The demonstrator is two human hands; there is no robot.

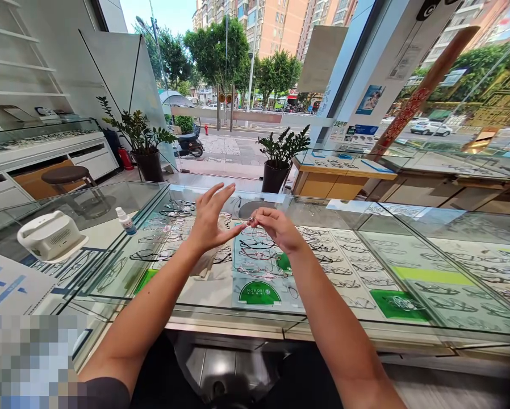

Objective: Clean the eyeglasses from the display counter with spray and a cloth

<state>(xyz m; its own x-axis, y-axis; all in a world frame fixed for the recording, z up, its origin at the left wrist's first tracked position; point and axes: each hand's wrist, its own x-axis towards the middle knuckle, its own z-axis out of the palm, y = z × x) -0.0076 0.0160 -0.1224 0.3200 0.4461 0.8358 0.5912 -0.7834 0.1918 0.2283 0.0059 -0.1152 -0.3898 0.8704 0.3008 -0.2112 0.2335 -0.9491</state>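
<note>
Over the glass display counter, my left hand is raised with its fingers spread and its thumb pointing right. The left thumb tip meets a tiny object beside the right fingertips. My right hand has thumb and fingers pinched on something small and shiny, too small to name. Below both hands, rows of eyeglasses lie in the case. A light cloth rests under my left wrist. A green semicircular sign sits near the counter's front edge.
At the left stand a white device and a small spray bottle. A printed sheet lies at the left edge. Beyond the counter are two potted plants, a round stool and another display counter.
</note>
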